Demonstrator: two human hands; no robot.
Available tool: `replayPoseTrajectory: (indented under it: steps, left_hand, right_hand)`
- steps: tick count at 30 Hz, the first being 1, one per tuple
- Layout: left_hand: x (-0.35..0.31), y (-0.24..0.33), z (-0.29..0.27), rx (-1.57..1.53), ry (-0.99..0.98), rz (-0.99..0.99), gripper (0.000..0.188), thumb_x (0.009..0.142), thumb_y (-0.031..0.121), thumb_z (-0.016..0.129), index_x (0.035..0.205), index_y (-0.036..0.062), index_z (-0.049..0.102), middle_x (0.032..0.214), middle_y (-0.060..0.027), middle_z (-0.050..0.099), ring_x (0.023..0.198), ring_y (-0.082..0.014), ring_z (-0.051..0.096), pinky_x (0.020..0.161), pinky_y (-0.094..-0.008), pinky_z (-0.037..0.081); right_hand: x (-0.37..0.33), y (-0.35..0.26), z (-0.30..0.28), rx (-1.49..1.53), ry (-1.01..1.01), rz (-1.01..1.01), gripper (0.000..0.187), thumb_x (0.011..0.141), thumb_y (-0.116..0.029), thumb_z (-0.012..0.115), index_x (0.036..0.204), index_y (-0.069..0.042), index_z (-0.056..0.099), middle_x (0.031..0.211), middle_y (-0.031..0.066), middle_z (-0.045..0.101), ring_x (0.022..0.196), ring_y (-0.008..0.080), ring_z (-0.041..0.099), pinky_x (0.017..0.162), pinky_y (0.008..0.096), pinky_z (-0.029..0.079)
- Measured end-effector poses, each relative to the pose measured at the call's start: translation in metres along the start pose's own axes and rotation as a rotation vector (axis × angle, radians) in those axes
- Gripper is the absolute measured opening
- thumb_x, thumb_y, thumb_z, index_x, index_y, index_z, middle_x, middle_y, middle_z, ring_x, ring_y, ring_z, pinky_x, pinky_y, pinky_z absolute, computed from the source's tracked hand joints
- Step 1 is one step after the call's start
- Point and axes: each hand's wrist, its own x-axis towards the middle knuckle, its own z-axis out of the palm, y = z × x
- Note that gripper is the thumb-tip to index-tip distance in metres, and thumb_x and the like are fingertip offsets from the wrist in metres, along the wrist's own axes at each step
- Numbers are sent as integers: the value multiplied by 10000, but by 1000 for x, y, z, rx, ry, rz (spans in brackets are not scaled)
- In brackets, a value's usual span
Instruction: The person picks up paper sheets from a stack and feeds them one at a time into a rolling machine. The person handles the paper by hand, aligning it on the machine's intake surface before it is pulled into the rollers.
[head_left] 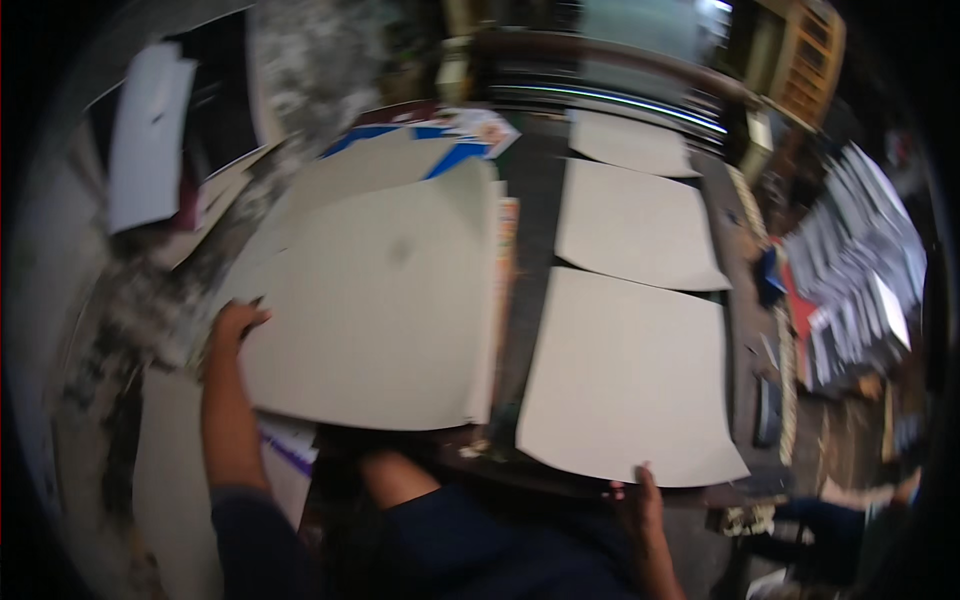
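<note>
A large grey-beige cardboard sheet (370, 310) lies on top of a stack on the left side of the bench. My left hand (238, 322) is at its left edge, closed around that edge, with the thumb on top; motion blur softens the fingers. To the right, three similar sheets lie in a row running away from me: a near sheet (630, 375), a middle sheet (640, 222) and a far sheet (632, 143). My right hand (642, 495) is at the near sheet's front edge, thumb and fingers apart, gripping nothing visible.
The row rests on a dark machine bed (525, 300) with a long roller (610, 55) across its far end. Piles of bound paper (850, 270) stand at right. White sheets (150, 140) lie at far left. Part of another person (830, 530) shows at lower right.
</note>
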Motion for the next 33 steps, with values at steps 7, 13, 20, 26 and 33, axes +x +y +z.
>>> replayPoseTrajectory:
  steps: [7, 13, 20, 26, 33]
  left_hand:
    - [-22, 9, -21, -217, -295, 36, 721, 697, 498, 812, 1144, -37, 628, 1047, -172, 665, 894, -284, 644, 825, -423, 495]
    - [-30, -5, -27, -387, -494, 92, 597, 734, 420, 818, 1083, -24, 625, 931, -125, 664, 775, -192, 635, 663, -354, 511]
    - [-27, 10, -46, -725, -524, 294, 297, 855, 323, 728, 813, 90, 548, 769, -12, 598, 659, -98, 586, 578, -291, 501]
    - [-53, 30, -47, -1374, -728, 101, 245, 936, 304, 598, 957, 63, 636, 785, -22, 637, 658, -109, 589, 570, -250, 459]
    - [-62, 86, -67, -938, -564, 66, 264, 938, 271, 495, 1030, 53, 613, 857, -33, 602, 774, -127, 581, 686, -274, 467]
  right_hand:
    - [-8, -22, 22, -3, 169, 85, 390, 926, -486, 536, 1114, -146, 501, 917, 99, 666, 673, 204, 570, 644, 417, 490]
    - [-4, -88, 279, -788, -766, -598, 464, 937, -279, 569, 1238, 73, 548, 1066, 157, 657, 929, 204, 619, 883, 358, 487]
    - [191, -17, 524, -1574, -1182, -1491, 339, 907, -379, 587, 1162, -174, 678, 1240, 86, 612, 1167, 320, 510, 1005, 449, 408]
    - [210, 10, 522, -1622, -1182, -1444, 305, 904, -330, 597, 1149, -168, 678, 1258, 106, 588, 1209, 309, 487, 1071, 463, 340]
    - [214, 9, 523, -1662, -1208, -1351, 308, 941, -313, 541, 1187, -162, 645, 1325, 104, 511, 1273, 323, 425, 1116, 526, 271]
